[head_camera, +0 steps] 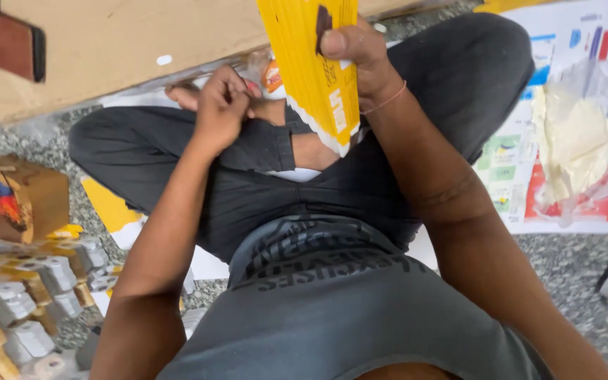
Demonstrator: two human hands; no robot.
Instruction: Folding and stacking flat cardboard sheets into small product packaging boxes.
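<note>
Sitting cross-legged, the person's right hand (357, 56) clamps a stack of yellow cards (311, 63) upright over the lap, while the left hand (221, 107) pinches a small wrapper (270, 76), keeping both within reach.

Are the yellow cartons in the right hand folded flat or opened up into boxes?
Folded flat. The yellow cartons form a thin stack of flat sheets pinched in the right hand, edges layered together, none opened into a box.

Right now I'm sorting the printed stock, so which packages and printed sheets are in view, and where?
Stack of flat yellow cardboard cartons: top centre, gripped by the right hand.
Small clear orange-printed wrapper: at the left hand.
Large multicoloured printed sheet: floor, right.
Folded yellow-grey cartons: heaped lower left.
Brown cardboard box: left.
</note>
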